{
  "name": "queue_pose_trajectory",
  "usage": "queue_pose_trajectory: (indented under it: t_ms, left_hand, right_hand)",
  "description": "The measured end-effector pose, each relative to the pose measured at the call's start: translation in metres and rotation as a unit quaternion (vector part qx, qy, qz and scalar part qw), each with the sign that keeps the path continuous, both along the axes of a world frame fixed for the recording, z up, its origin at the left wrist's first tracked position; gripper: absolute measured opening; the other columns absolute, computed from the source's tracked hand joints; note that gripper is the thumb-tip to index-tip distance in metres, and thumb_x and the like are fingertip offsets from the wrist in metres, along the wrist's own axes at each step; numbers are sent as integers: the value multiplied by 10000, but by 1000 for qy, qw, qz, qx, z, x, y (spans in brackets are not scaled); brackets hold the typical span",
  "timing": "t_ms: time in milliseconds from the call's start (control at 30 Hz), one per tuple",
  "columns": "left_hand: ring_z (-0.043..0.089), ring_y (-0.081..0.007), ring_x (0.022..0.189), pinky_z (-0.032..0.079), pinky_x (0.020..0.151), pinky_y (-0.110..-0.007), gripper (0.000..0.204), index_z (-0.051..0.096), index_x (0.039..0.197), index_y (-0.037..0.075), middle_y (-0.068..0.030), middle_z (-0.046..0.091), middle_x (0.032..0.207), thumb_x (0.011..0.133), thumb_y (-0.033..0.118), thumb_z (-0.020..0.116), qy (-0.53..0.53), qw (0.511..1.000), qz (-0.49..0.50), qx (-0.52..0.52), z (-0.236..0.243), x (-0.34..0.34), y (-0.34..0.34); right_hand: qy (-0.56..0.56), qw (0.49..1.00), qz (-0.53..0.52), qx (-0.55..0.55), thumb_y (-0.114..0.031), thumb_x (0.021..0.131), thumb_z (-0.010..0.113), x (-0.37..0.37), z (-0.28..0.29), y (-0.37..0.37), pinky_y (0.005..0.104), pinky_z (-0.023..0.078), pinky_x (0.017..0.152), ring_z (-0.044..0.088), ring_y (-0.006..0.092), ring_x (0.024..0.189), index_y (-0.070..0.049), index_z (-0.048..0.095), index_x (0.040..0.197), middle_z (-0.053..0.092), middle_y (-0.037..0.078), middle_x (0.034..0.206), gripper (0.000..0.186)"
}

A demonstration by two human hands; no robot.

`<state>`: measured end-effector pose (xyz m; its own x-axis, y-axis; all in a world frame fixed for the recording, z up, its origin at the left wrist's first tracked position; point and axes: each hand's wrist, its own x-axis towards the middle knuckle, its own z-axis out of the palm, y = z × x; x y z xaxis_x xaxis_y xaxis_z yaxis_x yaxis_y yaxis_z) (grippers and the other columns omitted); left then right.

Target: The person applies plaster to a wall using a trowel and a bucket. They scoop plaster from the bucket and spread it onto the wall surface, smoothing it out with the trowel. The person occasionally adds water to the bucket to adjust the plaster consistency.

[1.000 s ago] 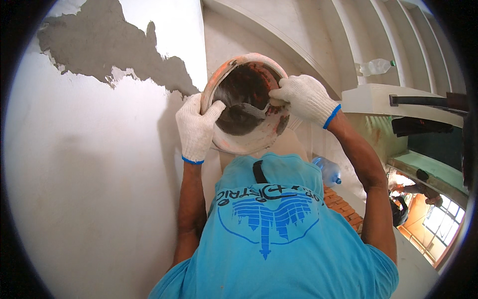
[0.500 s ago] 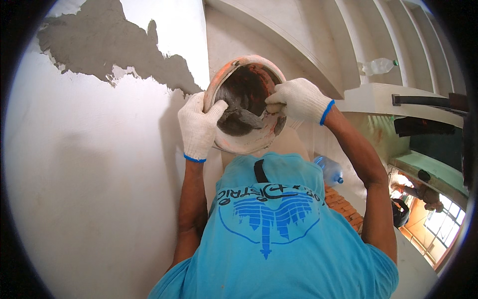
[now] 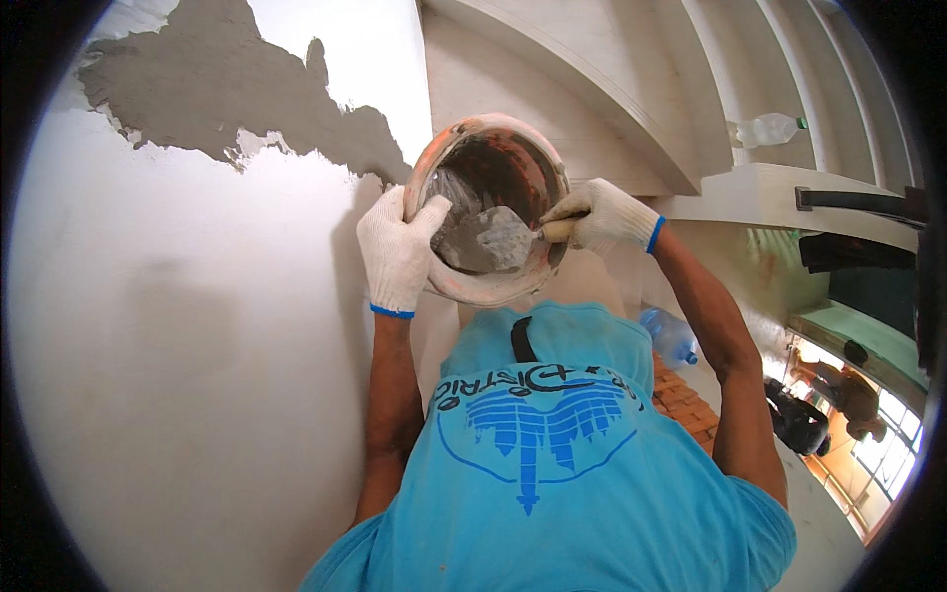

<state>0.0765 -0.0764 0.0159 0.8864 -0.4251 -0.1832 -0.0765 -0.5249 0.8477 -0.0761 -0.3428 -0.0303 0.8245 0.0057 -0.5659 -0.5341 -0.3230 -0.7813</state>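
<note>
My left hand (image 3: 397, 247), in a white knit glove with a blue cuff, is closed on the left rim of a round bucket (image 3: 490, 288). The bucket is tilted with its mouth toward me, and its inside is smeared orange and grey. My right hand (image 3: 610, 215), gloved the same way, grips the wooden handle of a trowel (image 3: 505, 237) at the bucket's right side. The trowel's blade, coated in grey, lies inside the bucket against wet mortar (image 3: 459, 242). Part of the mortar is hidden behind the blade.
A white wall (image 3: 187, 326) on the left carries a patch of grey mortar (image 3: 217, 89). White stairs (image 3: 681, 89) rise at upper right, with a clear plastic bottle (image 3: 767, 130) on a step. A large blue bottle (image 3: 671, 335) and bricks (image 3: 683, 400) lie to the right. People (image 3: 838, 400) are farther off.
The trowel has turned inside the bucket, so its blade now shows broad and flat. My right hand has shifted slightly right and down, and its wooden handle has come into sight.
</note>
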Motion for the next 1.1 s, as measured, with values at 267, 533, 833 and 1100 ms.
queue_pose_trajectory:
  t_ms: [267, 533, 833, 1100]
  left_hand:
    - [446, -115, 687, 424, 626, -334, 316, 640, 823, -35, -29, 497, 695, 920, 227, 788, 6, 998, 61, -17, 4, 2, 16]
    - [453, -75, 700, 403, 608, -295, 243, 661, 832, -14, 43, 524, 736, 945, 171, 772, 29, 982, 153, -111, 12, -14, 20]
    - [470, -74, 720, 405, 623, -299, 244, 697, 879, -32, 37, 549, 747, 944, 192, 767, 8, 970, 219, -101, 31, -27, 17]
    - [470, -79, 715, 405, 627, -303, 238, 713, 891, -23, 41, 564, 767, 938, 202, 774, 14, 958, 266, -103, 48, -40, 13]
  right_hand:
    - [22, 992, -63, 111, -119, 878, 785, -26, 0, -9, 311, 587, 801, 706, 146, 917, 25, 782, 1237, 783, 92, 1029, 387]
    - [-66, 983, -71, 158, 10, 772, 697, -32, -8, -12, 328, 570, 923, 668, 140, 1030, 63, 714, 1239, 741, 67, 1097, 469]
    - [-54, 986, -69, 141, -2, 759, 768, -14, 39, -4, 279, 541, 596, 654, 88, 728, 6, 711, 1199, 708, 21, 900, 444]
    - [-55, 987, -31, 148, -62, 715, 750, -8, 65, -28, 270, 537, 639, 643, 87, 778, 24, 700, 1290, 718, 55, 968, 584]
